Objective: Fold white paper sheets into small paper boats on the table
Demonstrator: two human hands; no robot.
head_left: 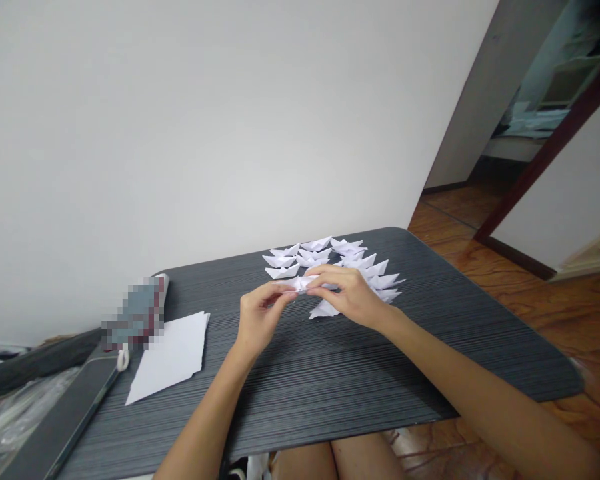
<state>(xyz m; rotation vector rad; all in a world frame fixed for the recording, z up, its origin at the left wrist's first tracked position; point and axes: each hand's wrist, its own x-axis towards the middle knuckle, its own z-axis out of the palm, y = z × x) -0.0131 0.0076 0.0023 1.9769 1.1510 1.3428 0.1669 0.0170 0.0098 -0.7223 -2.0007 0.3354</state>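
Note:
Between my two hands, above the dark table, is a small folded white paper boat (pixel 300 284). My left hand (pixel 261 312) pinches its left end between thumb and fingers. At its right end, the thumb and fingers of my right hand (pixel 347 293) are closed on it in the same way. Parts of the paper are covered by my fingers. Several finished-looking white paper boats (pixel 282 271) stand in rows just beyond my hands, and more paper boats (pixel 384 281) lie to the right, some partly hidden behind my right hand.
A stack of white paper sheets (pixel 173 357) lies on the left of the dark striped table (pixel 300 393). Behind it is a blurred-out object (pixel 137 313) with a white cable (pixel 123 359) beside it. A white wall (pixel 230 133) borders the table's far side; wooden floor (pixel 570 320) shows at right.

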